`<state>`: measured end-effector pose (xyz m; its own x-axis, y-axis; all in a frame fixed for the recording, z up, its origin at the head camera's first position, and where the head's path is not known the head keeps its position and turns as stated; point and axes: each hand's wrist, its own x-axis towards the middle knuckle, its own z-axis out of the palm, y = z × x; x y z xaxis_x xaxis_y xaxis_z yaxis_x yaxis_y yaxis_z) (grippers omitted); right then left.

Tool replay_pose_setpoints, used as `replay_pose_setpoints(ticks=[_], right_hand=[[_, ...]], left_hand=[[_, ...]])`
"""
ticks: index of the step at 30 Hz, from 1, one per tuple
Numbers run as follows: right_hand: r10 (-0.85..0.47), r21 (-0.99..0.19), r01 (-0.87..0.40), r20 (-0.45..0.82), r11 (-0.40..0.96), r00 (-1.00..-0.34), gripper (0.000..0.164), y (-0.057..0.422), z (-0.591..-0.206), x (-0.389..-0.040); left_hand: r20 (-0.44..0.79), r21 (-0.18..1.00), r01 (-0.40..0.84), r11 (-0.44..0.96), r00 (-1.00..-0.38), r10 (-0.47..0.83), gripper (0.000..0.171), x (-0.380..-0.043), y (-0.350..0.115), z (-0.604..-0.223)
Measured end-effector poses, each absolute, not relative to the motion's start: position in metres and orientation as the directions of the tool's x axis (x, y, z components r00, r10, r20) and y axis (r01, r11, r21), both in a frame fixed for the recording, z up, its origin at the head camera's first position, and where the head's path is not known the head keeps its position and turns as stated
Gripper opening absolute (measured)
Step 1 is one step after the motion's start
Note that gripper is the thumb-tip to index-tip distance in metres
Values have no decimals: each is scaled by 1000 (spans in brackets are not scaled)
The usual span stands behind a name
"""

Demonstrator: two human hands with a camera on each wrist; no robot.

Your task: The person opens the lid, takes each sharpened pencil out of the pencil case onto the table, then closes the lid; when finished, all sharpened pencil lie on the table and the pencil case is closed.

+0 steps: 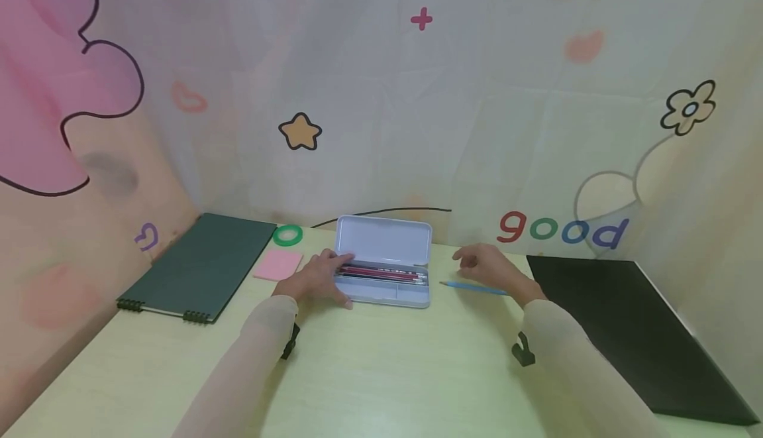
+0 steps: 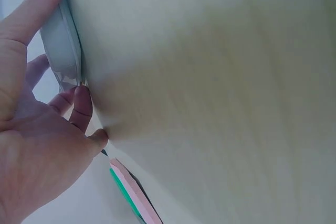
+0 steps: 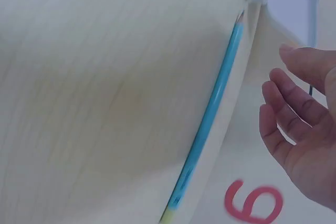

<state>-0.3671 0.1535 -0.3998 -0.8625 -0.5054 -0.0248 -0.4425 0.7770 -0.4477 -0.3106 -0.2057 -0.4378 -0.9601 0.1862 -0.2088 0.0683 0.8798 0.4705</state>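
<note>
- At the left end of the pencil case (image 1: 372, 291), the left hand (image 1: 318, 277) holds on, thumb and fingers spread around it.
- Looks part-way along: pencils (image 1: 381, 273) lie in the case's rear compartment, the lid (image 1: 384, 239) is up, and the blue pencil (image 1: 473, 287) is out, just right of the case.
- Above that pencil, the right hand (image 1: 489, 267) hovers, fingers loosely curved, holding nothing.
- Left of the case: pink notes (image 1: 278, 264), green tape (image 1: 288, 243), dark notebook (image 1: 199, 266).
- Far right, a black board (image 1: 626, 332); nothing appears to block case from pencil.
</note>
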Motion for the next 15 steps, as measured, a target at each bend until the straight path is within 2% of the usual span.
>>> replay_pose_setpoints(ticks=[15], right_hand=[[-585, -460, -503, -43, 731, -810, 29, 58, -403, -360]], left_hand=[[-195, 472, 70, 879, -964, 182, 104, -315, -205, -444]])
